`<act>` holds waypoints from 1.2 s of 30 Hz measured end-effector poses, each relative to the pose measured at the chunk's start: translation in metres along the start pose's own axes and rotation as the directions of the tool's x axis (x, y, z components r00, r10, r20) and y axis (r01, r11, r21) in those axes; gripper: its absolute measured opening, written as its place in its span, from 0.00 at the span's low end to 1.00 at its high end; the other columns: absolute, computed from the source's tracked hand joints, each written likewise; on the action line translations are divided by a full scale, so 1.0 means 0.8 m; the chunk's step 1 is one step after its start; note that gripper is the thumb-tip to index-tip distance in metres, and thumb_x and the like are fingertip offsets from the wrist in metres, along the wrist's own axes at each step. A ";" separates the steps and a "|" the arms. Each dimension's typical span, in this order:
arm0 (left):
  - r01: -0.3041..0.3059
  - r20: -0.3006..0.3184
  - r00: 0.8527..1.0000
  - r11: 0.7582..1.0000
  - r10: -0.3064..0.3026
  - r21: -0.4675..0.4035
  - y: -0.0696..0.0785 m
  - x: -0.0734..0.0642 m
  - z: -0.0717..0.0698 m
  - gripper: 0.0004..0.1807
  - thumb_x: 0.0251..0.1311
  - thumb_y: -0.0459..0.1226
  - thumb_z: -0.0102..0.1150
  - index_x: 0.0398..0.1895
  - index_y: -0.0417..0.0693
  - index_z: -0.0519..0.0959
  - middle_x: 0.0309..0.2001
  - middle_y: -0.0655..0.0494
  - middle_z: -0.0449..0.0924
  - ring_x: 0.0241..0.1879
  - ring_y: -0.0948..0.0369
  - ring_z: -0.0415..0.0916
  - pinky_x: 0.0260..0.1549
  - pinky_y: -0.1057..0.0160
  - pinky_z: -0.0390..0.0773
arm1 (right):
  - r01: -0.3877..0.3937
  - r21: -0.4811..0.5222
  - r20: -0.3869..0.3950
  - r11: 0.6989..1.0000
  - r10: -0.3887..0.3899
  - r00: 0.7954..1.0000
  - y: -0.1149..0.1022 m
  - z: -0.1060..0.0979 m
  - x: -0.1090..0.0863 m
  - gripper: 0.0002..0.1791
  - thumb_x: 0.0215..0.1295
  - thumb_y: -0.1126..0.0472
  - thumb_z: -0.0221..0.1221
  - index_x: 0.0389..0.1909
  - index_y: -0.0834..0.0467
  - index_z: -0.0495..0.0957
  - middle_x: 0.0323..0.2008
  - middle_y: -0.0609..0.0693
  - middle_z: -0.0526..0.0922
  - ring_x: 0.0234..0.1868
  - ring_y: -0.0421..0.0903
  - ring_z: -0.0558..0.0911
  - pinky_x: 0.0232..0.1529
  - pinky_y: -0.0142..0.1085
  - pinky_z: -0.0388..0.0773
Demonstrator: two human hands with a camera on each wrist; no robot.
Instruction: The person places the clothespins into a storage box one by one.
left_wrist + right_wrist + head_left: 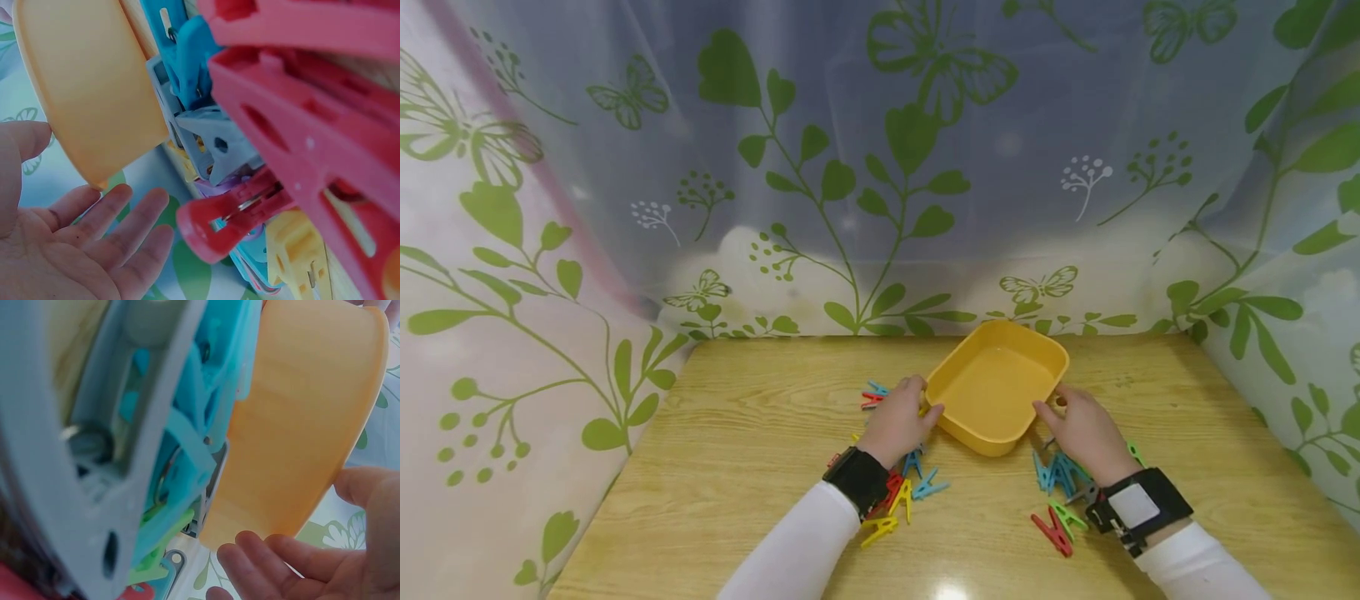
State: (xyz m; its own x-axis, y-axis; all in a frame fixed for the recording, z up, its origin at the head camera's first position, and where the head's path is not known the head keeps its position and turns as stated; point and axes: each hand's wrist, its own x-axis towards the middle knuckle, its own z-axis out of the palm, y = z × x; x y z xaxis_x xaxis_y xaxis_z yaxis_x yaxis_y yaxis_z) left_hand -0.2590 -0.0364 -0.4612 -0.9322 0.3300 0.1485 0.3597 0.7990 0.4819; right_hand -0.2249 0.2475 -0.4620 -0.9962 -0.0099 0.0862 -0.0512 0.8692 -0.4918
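The yellow tray (1000, 379) is located at the far side of the surface (760, 417), right of the scene's middle, before the patterned cloth (820, 283). Governing relation: the tray lies between the two hands and on the far side of both. From the left hand (891, 427) it lies to the right and far; from the right hand (1088, 437), to the left and far. Neither hand is clearly nearer, as both are in contact with the tray. State of the left hand: grasping the tray at its left corner, thumb at the rim. State of the right hand: grasping the tray's right side toward the near end, thumb likewise at the rim. The tray is set askew; its long axis appears to run from near left to far right, though perspective makes this uncertain. Whether the base rests on the surface or is raised cannot be told. Clips lie to either side, nearer than the tray: a left group, including a yellow clip (880, 529) and a blue clip (928, 485), beside the left wrist; a right group, including a red clip (1051, 533) and blue clips (1060, 475), beside the right hand.
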 end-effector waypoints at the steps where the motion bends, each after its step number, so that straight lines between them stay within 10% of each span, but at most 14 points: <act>1: -0.005 -0.001 1.000 1.000 0.005 0.004 0.000 0.000 0.000 0.24 0.73 0.49 0.60 0.59 0.41 0.74 0.40 0.53 0.76 0.33 0.60 0.74 0.34 0.64 0.76 | 0.008 -0.005 -0.004 1.000 -0.008 1.000 0.000 0.001 0.000 0.32 0.79 0.48 0.53 0.65 0.73 0.71 0.56 0.74 0.80 0.53 0.69 0.81 0.49 0.60 0.80; 20: 0.011 0.050 0.999 0.995 -0.006 -0.099 -0.002 -0.008 -0.004 0.24 0.68 0.50 0.66 0.52 0.41 0.73 0.36 0.53 0.74 0.26 0.62 0.65 0.25 0.67 0.64 | -0.043 0.003 0.039 0.999 0.043 0.998 -0.008 0.003 0.000 0.31 0.80 0.50 0.48 0.66 0.74 0.70 0.57 0.73 0.78 0.54 0.68 0.81 0.51 0.59 0.78; 36: -0.029 0.070 0.997 0.998 0.025 0.060 0.011 -0.021 -0.013 0.25 0.65 0.53 0.68 0.49 0.42 0.75 0.34 0.56 0.75 0.26 0.63 0.69 0.27 0.66 0.72 | -0.064 0.031 0.076 0.997 0.061 0.995 -0.010 0.004 0.001 0.31 0.80 0.51 0.45 0.68 0.73 0.69 0.59 0.72 0.77 0.54 0.66 0.81 0.50 0.58 0.79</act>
State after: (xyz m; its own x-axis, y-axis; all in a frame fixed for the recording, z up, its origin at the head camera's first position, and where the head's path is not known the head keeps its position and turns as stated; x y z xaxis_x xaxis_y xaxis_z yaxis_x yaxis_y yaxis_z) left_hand -0.2405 -0.0400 -0.4506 -0.9177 0.3846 0.0997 0.3887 0.8175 0.4249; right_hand -0.2258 0.2389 -0.4609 -0.9999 0.0060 -0.0098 0.0103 0.8524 -0.5228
